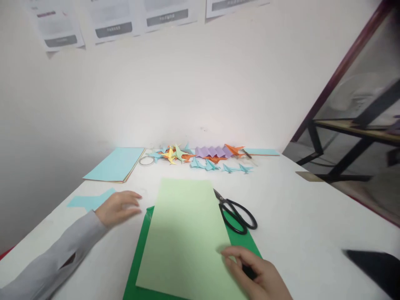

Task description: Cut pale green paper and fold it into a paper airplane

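Observation:
A light green sheet of paper [187, 233] lies over a green board or folder [137, 266], partly covering it. At the sheet's right edge is my right hand [256, 273], its thumb and forefinger closed on the paper. My left hand [118, 206] is off to the left, fingers apart and holding nothing. Beneath and behind that hand lies a light blue cut paper piece [90, 201]. Black-handled scissors [239, 214] rest right of the sheet, their handles over the green board and their blade tips close to the paper's edge.
Along the wall stand several folded paper birds [175, 153] and a purple pleated paper strip [212, 151]. A stack of coloured paper [117, 163] is at the back left, beside a thin ring [146, 160]. A dark pointed object [375, 266] sits at the right.

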{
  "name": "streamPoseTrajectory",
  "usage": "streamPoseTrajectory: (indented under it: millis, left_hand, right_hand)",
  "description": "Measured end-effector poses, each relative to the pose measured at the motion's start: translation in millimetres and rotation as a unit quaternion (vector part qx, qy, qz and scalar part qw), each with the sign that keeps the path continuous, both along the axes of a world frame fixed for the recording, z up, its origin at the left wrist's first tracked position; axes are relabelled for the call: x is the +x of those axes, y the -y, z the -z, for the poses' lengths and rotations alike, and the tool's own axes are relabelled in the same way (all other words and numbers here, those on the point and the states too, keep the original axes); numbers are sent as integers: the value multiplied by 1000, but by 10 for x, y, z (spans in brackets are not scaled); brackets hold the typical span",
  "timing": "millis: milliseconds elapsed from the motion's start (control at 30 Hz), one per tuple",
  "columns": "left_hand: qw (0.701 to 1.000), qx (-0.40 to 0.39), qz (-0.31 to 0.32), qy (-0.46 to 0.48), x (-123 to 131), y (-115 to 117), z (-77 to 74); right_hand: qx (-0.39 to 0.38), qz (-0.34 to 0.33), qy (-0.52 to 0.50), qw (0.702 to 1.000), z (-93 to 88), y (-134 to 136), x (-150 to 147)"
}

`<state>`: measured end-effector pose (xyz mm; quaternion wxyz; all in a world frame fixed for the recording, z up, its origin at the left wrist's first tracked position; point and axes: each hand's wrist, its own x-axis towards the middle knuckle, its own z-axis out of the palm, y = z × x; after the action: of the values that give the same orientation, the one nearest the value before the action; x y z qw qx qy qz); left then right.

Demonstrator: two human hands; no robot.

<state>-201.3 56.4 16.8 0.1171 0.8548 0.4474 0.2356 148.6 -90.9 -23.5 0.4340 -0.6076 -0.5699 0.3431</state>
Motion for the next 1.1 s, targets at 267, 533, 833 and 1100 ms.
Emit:
streamPoseTrajectory:
  millis: [267, 533, 833, 1100]
  left_hand:
    - [979, -25, 197, -34, 617, 968, -24]
    - [981, -67, 175, -48, 531, 1064, 9]
    - [958, -160, 237, 15, 487, 964, 148]
    - [971, -192, 35, 137, 644, 706, -21]
  right_hand:
    - [-68, 42, -207, 975, -154, -11, 45]
    - [-168, 88, -435, 880, -297, 156, 165]
    - [-200, 50, -483, 851, -349, 450, 194]
    - [8, 14, -76, 997, -65, 161, 243]
